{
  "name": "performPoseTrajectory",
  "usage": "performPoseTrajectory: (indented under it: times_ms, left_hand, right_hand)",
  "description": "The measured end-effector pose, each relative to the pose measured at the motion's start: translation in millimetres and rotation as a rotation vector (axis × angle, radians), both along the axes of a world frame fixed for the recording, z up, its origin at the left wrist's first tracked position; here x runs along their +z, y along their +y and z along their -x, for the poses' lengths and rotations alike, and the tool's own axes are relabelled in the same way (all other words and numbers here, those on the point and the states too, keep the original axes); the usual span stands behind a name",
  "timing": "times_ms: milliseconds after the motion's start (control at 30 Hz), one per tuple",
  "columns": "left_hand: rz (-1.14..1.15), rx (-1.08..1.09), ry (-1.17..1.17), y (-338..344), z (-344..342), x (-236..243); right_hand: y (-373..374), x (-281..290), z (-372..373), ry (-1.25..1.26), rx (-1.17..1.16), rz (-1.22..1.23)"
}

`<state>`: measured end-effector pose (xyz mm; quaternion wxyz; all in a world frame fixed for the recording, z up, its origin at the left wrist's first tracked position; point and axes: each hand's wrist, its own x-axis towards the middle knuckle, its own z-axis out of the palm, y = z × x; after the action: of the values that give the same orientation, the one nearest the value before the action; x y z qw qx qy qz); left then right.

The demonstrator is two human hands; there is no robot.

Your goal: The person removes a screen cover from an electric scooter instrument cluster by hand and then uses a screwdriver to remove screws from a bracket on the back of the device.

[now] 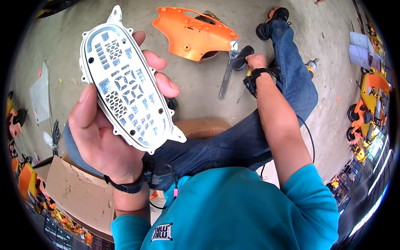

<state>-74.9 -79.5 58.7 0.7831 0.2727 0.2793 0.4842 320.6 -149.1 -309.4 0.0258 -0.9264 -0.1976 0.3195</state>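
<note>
The left hand [104, 137] grips a white panel [125, 85], raised to show its back. The right hand [255, 62] pinches a screwdriver [246, 85] near the floor [200, 83], beside a wrench [227, 75].

White gridded panel [125, 83] (orange cover [192, 34] beyond).

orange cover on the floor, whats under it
The orange cover lies on the concrete floor, and a brownish object peeks out at its lower right edge. The rest beneath is covered.
</note>
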Motion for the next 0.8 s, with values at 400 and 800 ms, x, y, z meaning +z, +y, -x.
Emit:
performPoseTrajectory:
  times_ms: [400,800]
  left_hand:
    - [0.138,-0.014,0.056,2.8,-15.1,-10.1]
    - [0.070,-0.058,0.056,6.1,-18.7,-16.2]
  right_hand:
    - [-1.0,-48.6,33.9,0.284,-0.496,-0.333]
    - [-5.8,-41.8,18.0,-0.050,-0.140,-0.224]
